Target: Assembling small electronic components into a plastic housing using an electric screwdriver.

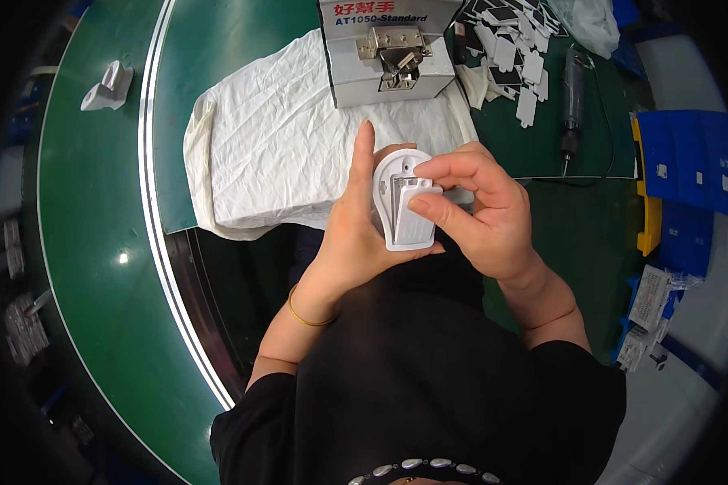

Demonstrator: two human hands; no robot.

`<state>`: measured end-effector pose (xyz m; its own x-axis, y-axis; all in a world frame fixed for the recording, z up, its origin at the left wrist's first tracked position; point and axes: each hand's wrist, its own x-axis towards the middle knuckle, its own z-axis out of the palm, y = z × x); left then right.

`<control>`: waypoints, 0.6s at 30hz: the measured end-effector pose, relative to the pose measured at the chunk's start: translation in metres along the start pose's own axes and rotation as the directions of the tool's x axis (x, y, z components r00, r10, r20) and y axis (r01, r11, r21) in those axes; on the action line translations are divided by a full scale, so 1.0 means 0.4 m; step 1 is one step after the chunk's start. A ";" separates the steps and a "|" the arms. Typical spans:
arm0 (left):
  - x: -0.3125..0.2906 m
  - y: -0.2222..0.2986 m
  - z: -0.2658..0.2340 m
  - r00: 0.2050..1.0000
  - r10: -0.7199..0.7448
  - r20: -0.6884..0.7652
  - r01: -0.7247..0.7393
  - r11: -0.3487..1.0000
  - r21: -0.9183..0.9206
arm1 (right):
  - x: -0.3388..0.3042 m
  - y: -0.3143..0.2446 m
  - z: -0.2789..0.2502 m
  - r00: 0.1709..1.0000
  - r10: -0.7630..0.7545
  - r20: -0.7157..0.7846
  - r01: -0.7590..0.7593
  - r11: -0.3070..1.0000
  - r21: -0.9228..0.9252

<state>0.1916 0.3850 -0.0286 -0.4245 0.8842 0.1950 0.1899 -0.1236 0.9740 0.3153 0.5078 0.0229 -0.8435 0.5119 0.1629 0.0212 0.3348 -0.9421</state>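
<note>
A rounded white plastic housing rests in my left hand, whose fingers wrap behind it while the thumb points up along its side. Its open battery compartment faces up. Over that recess lies a white battery cover, tilted and not flush, so the upper end of the recess shows. My right hand pinches the cover's upper end between thumb and forefinger. Both hands are in front of my body, just short of a white cloth spread on the bench.
Beyond the cloth stands a grey box-shaped machine with a metal mechanism. White covers lie heaped at its right, near a clear bag and an electric screwdriver. Another white part sits on the green conveyor. Blue bins line the right.
</note>
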 end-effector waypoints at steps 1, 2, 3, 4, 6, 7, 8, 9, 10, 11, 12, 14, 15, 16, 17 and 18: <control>0.000 0.000 -0.002 1.000 0.009 0.001 -0.009 1.000 0.015 | 0.001 0.001 0.002 1.000 0.001 0.001 -0.001 1.000 0.000; 0.001 0.001 -0.003 1.000 0.018 0.002 -0.018 0.999 0.029 | 0.002 0.003 0.004 1.000 -0.017 -0.016 0.017 1.000 -0.003; 0.002 0.002 -0.003 1.000 0.017 0.002 -0.017 0.999 0.028 | 0.003 0.005 0.005 0.999 -0.035 -0.033 0.035 0.999 -0.006; 0.003 0.003 -0.003 1.000 0.002 0.002 -0.002 1.000 0.031 | 0.001 0.007 0.004 0.999 -0.034 -0.033 0.034 0.999 -0.007; 0.003 0.003 -0.003 1.000 -0.014 0.001 0.014 0.999 0.035 | -0.004 0.010 -0.001 1.000 0.006 0.011 -0.005 0.999 -0.053; 0.004 0.002 -0.003 1.000 0.000 0.000 0.000 0.999 0.048 | 0.003 0.011 -0.008 1.000 0.006 0.012 -0.005 0.999 -0.052; 0.003 0.003 -0.003 1.000 0.015 -0.002 -0.015 0.998 0.059 | 0.015 0.011 -0.019 0.991 -0.122 0.058 0.133 0.963 -0.233; 0.002 0.001 -0.003 1.000 0.014 -0.003 -0.014 0.998 0.058 | 0.023 0.010 -0.025 0.963 -0.238 0.126 0.269 0.877 -0.398; 0.001 -0.003 -0.003 1.000 0.014 -0.014 -0.013 0.999 0.039 | 0.025 0.009 -0.024 0.963 -0.238 0.128 0.269 0.877 -0.398; 0.001 -0.005 -0.004 1.000 0.013 -0.024 -0.013 1.000 0.020 | 0.027 0.011 -0.023 0.955 -0.268 0.128 0.294 0.792 -0.535; 0.001 -0.002 -0.007 1.000 0.013 -0.024 -0.013 1.000 0.021 | 0.028 0.013 -0.020 0.945 -0.298 0.133 0.310 0.686 -0.658; 0.001 0.006 -0.018 1.000 -0.010 0.019 0.011 1.000 -0.015 | 0.014 0.049 0.007 0.994 -0.093 0.061 0.106 0.958 -0.265; 0.000 0.005 -0.023 1.000 -0.006 0.021 0.006 1.000 -0.015 | 0.009 0.061 0.015 0.988 0.128 0.091 -0.143 0.971 0.190; -0.002 0.004 -0.029 0.997 0.009 0.074 0.006 0.979 -0.205 | 0.006 0.059 0.014 0.988 0.124 0.088 -0.139 0.972 0.188; -0.003 0.004 -0.032 0.992 0.032 0.124 0.019 0.923 -0.385 | 0.000 0.056 0.013 0.971 0.199 0.131 -0.233 0.907 0.350; -0.004 0.006 -0.031 0.992 0.035 0.125 0.016 0.923 -0.383 | -0.003 0.054 0.013 0.947 0.263 0.187 -0.322 0.806 0.496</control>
<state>0.1819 0.3776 -0.0252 -0.3037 0.9287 0.2127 -0.1709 -0.2727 0.9468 0.3142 0.5103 0.0007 -0.8933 0.4244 -0.1482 0.0223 -0.2874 -0.9575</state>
